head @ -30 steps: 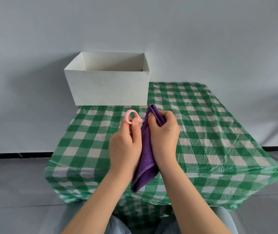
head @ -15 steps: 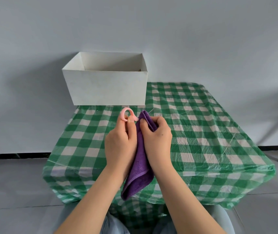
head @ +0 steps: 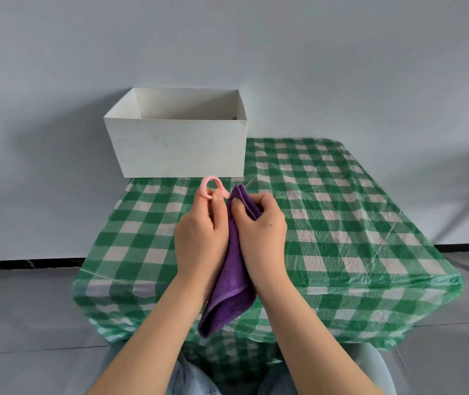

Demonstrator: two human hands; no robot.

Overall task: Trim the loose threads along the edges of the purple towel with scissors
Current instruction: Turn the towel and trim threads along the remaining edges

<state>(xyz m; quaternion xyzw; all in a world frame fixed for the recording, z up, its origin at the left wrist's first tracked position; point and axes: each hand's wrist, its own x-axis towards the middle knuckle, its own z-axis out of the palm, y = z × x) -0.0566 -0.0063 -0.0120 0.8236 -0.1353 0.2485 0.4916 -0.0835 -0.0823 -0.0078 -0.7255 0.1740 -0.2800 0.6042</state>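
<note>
Between the two raised hands, a purple towel (head: 234, 276) is held upright above the near edge of the table, its upper corner bunched in the right hand (head: 259, 226), whose fingers are curled round the cloth while the thumb presses the fold from the front. Pink-handled scissors (head: 212, 188) are gripped by the left hand (head: 199, 238), with one finger loop standing above the fingertips; the blades are hidden behind the fingers and the towel, so how far they are parted cannot be told. The handle is seen just beside the towel's top edge.

From here a snip could be driven into the hem rather than a stray thread, since the cutting point is screened from view and the cloth hangs slack below the grip. A fingertip of the right hand, lying close to the blades, could also be nicked.

Below the hands, a green-and-white checked tablecloth (head: 341, 223) covers the table, and an open white box (head: 176, 149) stands at its far left corner.
</note>
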